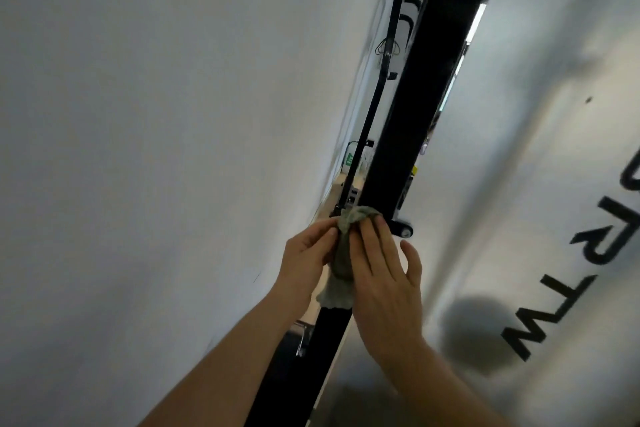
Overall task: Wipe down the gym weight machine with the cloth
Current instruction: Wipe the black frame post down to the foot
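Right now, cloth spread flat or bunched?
Bunched: the cloth is wadded against the black post, between the left hand and right hand.

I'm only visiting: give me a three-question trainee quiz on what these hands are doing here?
1. True or false: the cloth lies against the black upright bar.
2. Which hand has its fingers laid fairly straight over the cloth? A) left hand B) right hand
3. Fill in: dark letters show on the pale panel to the ____ of the bar.

Key: 1 true. 2 B; the left hand pinches the cloth from the other side. 3 right.
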{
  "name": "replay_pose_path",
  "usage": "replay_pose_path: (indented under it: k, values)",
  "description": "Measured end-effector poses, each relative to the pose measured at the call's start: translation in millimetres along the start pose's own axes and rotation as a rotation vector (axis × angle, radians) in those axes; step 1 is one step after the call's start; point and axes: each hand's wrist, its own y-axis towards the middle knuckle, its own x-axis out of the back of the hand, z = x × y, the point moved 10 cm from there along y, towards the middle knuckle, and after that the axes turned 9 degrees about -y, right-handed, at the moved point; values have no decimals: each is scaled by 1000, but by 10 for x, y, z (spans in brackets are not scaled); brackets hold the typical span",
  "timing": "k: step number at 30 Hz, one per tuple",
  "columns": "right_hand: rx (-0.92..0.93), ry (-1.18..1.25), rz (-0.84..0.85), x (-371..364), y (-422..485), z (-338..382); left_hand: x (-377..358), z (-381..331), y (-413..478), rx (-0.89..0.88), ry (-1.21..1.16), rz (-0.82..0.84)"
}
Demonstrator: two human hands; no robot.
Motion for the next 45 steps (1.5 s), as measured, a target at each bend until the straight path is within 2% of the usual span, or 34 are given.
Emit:
replay_pose_path:
  k: [10, 16, 21, 32, 40, 45]
  values:
    - [-70, 41, -118, 716, 1096, -798, -612, -1132, 200, -29, 127, 26]
    - [-222, 93, -85, 997, 1515, -1153, -1009, -1817, 359, -18, 150, 56]
    - [-263, 75, -90, 1190, 1918, -1457, -1277, -2357, 490, -5, 171, 82]
    - [-246, 35, -141, 1851, 3022, -2195, -1992, -3552, 795, -11, 111, 62]
    - [-252, 21, -159, 2289, 3808, -2620, -2517, -4453, 1017, -128, 139, 72]
    - [-263, -1, -162, 2514, 4247, -2836, -2759, -4955, 1143, -242, 292, 46]
